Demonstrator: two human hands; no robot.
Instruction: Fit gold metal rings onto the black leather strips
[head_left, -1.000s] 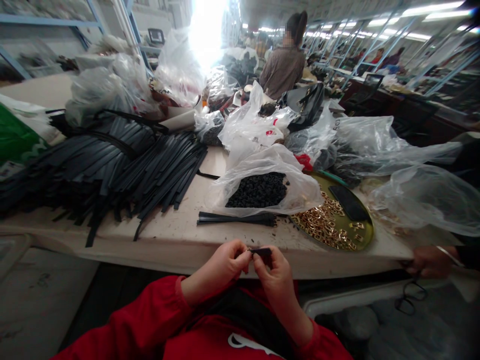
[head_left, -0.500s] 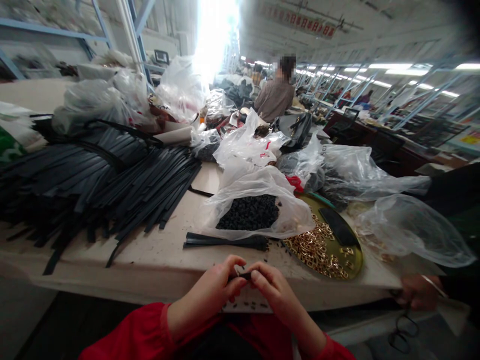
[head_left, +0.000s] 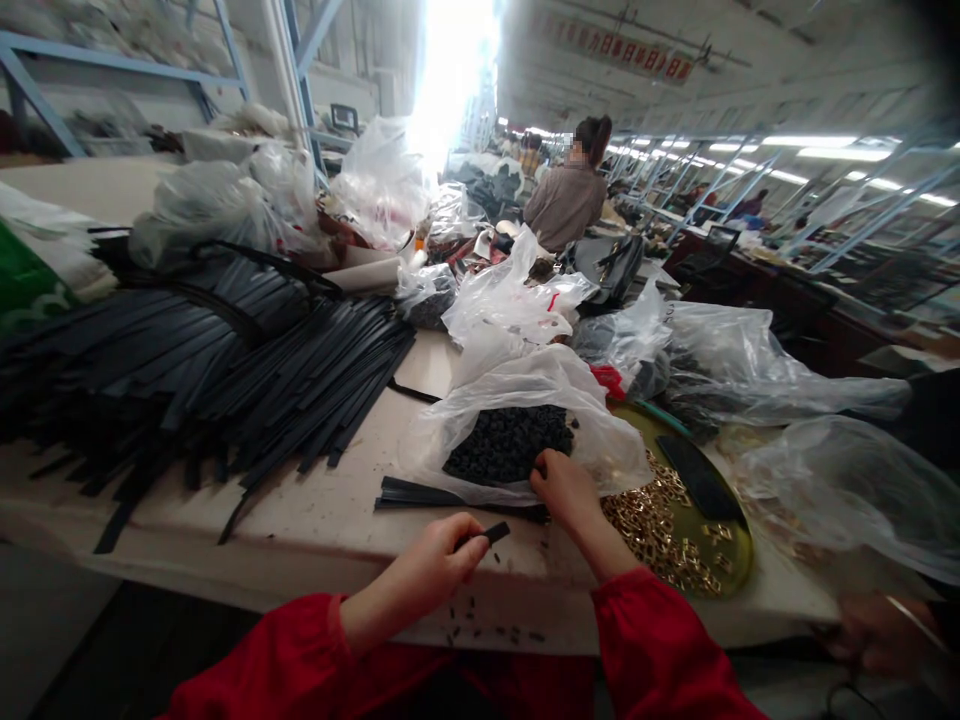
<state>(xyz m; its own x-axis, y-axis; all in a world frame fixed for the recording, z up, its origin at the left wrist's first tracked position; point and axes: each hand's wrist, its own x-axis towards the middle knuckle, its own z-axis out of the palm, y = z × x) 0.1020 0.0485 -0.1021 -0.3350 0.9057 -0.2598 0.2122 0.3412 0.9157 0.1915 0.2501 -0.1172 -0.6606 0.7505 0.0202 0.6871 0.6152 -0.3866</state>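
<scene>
My left hand (head_left: 439, 562) is closed in a pinch on a short black strap piece (head_left: 495, 533) above the table's front edge. My right hand (head_left: 564, 488) reaches forward to the mouth of a clear plastic bag (head_left: 525, 400) filled with small black pieces (head_left: 508, 444); its fingers are curled at the bag's edge, and what they touch is hidden. A small bundle of black strips (head_left: 420, 493) lies just in front of the bag, between my two hands.
A big heap of long black straps (head_left: 202, 370) covers the table's left side. A round tray (head_left: 739, 555) with gold buckles (head_left: 656, 530) sits to the right. More plastic bags lie behind. Another person's hand (head_left: 877, 635) is at the lower right; a person sits farther back (head_left: 570, 195).
My hands were together on the small black piece near my lap. Now the right hand has let go and reached to the bag of black pieces; the left still holds the piece.
</scene>
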